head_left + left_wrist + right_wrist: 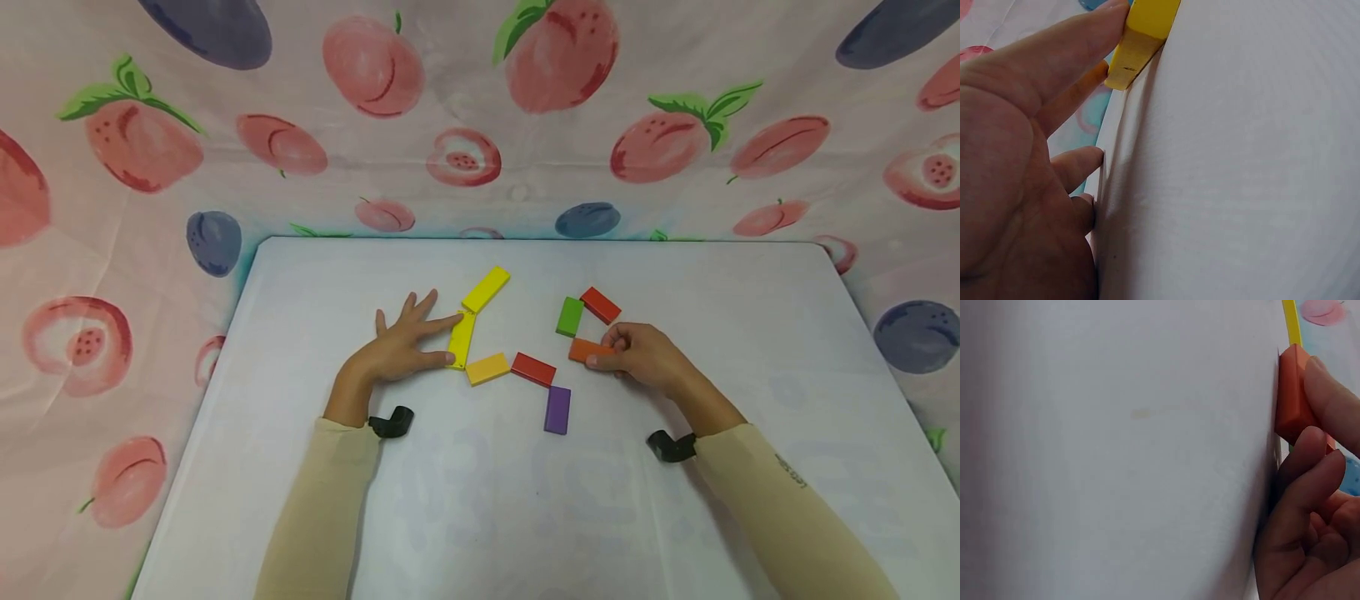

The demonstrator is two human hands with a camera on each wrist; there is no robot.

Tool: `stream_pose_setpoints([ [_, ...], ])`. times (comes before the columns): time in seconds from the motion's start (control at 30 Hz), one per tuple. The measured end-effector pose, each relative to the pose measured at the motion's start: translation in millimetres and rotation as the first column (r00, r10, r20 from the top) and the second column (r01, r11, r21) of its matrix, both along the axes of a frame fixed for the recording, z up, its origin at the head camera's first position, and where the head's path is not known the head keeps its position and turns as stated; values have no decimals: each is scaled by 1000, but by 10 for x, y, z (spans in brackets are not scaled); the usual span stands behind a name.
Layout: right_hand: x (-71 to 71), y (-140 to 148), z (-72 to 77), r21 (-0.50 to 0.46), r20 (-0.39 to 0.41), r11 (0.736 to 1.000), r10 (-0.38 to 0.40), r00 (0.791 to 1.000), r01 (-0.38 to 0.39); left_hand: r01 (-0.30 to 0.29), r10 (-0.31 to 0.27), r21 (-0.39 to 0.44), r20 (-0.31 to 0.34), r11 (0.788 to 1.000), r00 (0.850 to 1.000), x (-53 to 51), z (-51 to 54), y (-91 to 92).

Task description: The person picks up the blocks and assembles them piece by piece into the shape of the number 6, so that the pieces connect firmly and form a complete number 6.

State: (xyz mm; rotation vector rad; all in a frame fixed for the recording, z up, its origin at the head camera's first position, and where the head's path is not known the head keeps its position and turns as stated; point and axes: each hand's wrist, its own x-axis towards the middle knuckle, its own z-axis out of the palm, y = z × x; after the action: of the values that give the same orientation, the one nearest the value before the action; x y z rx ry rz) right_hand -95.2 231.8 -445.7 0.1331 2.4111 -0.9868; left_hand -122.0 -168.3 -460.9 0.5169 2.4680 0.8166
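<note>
My left hand spreads its fingers and touches a yellow block with straight thumb and index finger; the left wrist view shows the thumb against the yellow block's side. Between thumb and fingers, my right hand pinches an orange block, which also shows in the right wrist view as an orange block by the thumb. Above it lie a green block and a red block, touching at corners. Another yellow block meets the far end of the one under my left hand.
Between the hands lie an amber block, a second red block and a purple block, running corner to corner. All rest on a white tabletop. A fruit-patterned cloth hangs behind the table.
</note>
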Motion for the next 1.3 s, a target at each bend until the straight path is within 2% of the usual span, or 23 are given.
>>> stream_pose_setpoints([
  [0.2, 31, 16, 18, -32, 5, 999, 13, 1000, -13, 4, -4, 1, -5, 1000, 1000, 8, 15, 3],
  [0.4, 87, 53, 27, -137, -5, 990, 29, 1000, -29, 5, -5, -1, -2, 1000, 1000, 9, 28, 3],
  [0.53, 128, 55, 30, -222, 19, 975, 21, 1000, -16, 3, -3, -3, -2, 1000, 1000, 8, 17, 1],
  [0.7, 179, 18, 46, -301, 55, 953, 49, 997, -31, 3, -3, 8, 2, 1000, 1000, 6, 16, 4],
  [0.87, 226, -47, 73, -339, 94, 940, 75, 993, -39, -1, 1, 29, 6, 1000, 1000, -3, 7, -2],
  [1.07, 278, -121, 117, -347, 116, 937, 93, 989, -47, 2, -2, 30, 3, 1000, 1000, -10, -5, -8],
  [1.3, 333, -204, 141, -431, 139, 901, 108, 984, -38, -3, 3, 28, 7, 1000, 1000, -5, -9, -4],
])
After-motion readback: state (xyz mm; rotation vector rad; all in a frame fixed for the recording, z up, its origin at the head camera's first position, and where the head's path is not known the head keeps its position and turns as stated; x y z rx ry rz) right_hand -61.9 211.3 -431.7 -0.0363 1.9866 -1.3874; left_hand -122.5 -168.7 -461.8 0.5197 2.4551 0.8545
